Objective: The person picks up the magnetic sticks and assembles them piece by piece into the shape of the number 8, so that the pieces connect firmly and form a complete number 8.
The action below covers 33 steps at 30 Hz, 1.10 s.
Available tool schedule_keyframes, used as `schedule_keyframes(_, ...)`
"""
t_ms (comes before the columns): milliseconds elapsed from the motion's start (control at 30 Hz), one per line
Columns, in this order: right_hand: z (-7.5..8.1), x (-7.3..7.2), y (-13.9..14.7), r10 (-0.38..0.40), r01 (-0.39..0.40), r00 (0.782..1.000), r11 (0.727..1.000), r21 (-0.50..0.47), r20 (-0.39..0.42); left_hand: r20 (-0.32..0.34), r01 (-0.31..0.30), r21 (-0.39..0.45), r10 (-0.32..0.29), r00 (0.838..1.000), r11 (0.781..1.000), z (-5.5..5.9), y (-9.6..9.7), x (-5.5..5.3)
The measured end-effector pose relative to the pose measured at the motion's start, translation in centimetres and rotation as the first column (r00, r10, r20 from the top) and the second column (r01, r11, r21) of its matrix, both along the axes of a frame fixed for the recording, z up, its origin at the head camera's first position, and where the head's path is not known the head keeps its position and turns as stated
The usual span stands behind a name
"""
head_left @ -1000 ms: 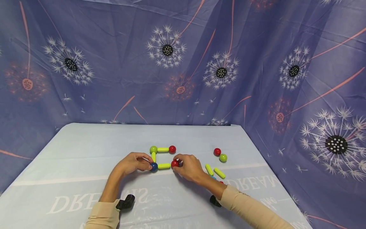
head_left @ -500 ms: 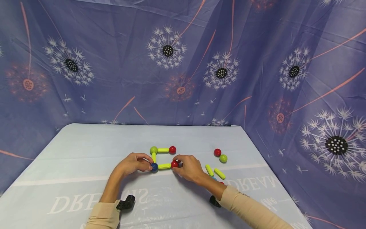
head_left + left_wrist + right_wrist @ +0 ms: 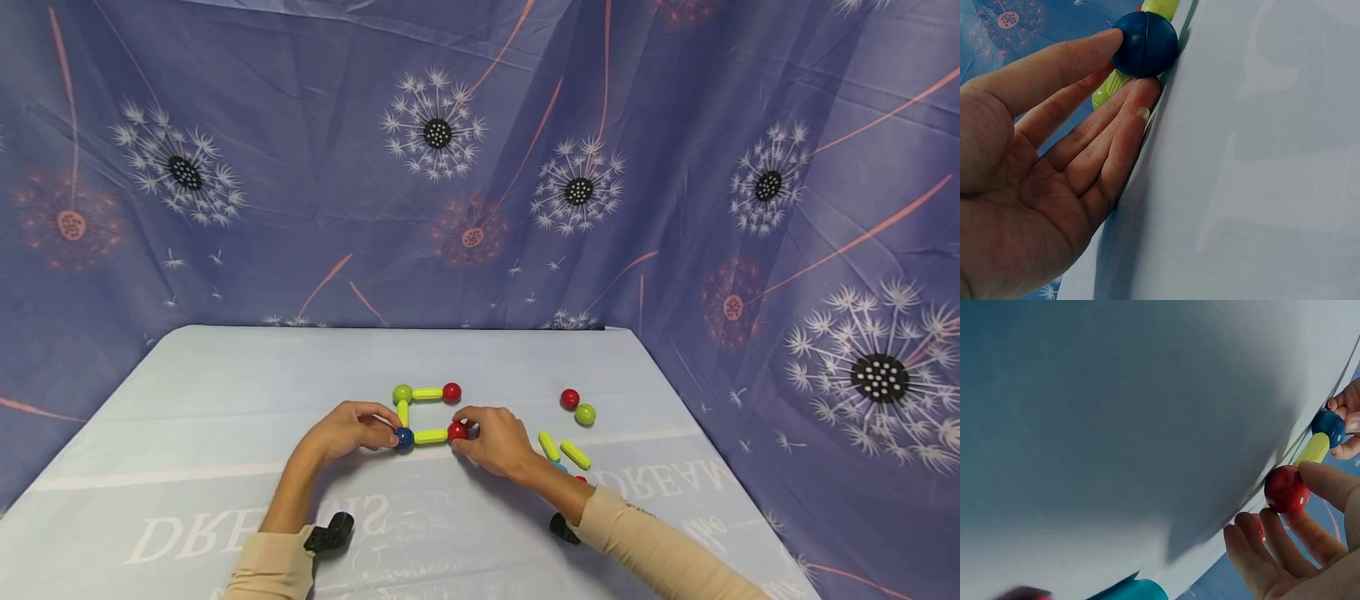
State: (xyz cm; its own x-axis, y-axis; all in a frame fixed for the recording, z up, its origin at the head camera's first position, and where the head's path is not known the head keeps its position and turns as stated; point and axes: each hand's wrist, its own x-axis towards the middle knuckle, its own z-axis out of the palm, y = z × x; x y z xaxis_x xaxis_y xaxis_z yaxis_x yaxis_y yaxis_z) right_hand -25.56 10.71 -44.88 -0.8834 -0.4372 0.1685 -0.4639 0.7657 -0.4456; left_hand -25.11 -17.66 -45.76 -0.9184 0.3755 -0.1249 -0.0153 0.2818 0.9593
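My left hand point(image 3: 351, 431) pinches a dark blue ball point(image 3: 1145, 44) between thumb and fingers, low over the cloth. My right hand point(image 3: 497, 440) pinches a shiny red ball point(image 3: 1287, 489) the same way. A yellow-green ribbed rod point(image 3: 431, 437) joins the two balls, its right end against the red one. From the blue ball a second yellow-green rod point(image 3: 403, 412) runs back to a green ball point(image 3: 402, 394). A third rod point(image 3: 427, 393) goes from there rightward to another red ball point(image 3: 452, 392). Together the pieces form a shape with its right side unjoined.
Right of my right hand lie two loose yellow-green rods point(image 3: 575, 455). Behind them sit a red ball point(image 3: 570, 399) and a green ball point(image 3: 585, 414). A blue piece point(image 3: 1132, 591) lies near my right wrist, partly hidden in the head view. A patterned curtain point(image 3: 480, 167) hangs behind the table.
The red ball in my right hand has moved slightly left, closing the small gap to the rod's end. My left hand keeps its hold on the blue ball.
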Motion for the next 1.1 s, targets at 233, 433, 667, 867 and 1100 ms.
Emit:
schedule_keyframes(233,0.8,-0.3,0.8,0.005,0.002,0.995,0.998,-0.07,0.099,0.005,-0.005,0.004,0.005,1.0,1.0,0.2,0.2,0.0)
schedule_keyframes(433,1.6,-0.7,2.0,-0.001,0.012,0.995,0.995,-0.102,0.103,0.007,-0.008,-0.002,0.008,1.0,1.0,0.3,0.2,0.0)
schedule_keyframes(667,2.8,-0.9,3.8,-0.045,0.049,0.998,0.995,-0.083,0.043,0.008,-0.004,0.006,0.004,1.0,1.0,0.3,0.0,0.0)
schedule_keyframes(867,3.4,-0.8,5.7,-0.096,0.099,0.994,0.994,-0.055,0.054,0.005,-0.007,-0.004,0.007,1.0,1.0,0.3,0.0,0.0)
schedule_keyframes(1100,3.4,-0.2,7.6,-0.155,0.159,0.979,0.987,-0.019,0.135,0.0,0.001,-0.01,-0.001,1.0,1.0,0.2,0.0,0.0)
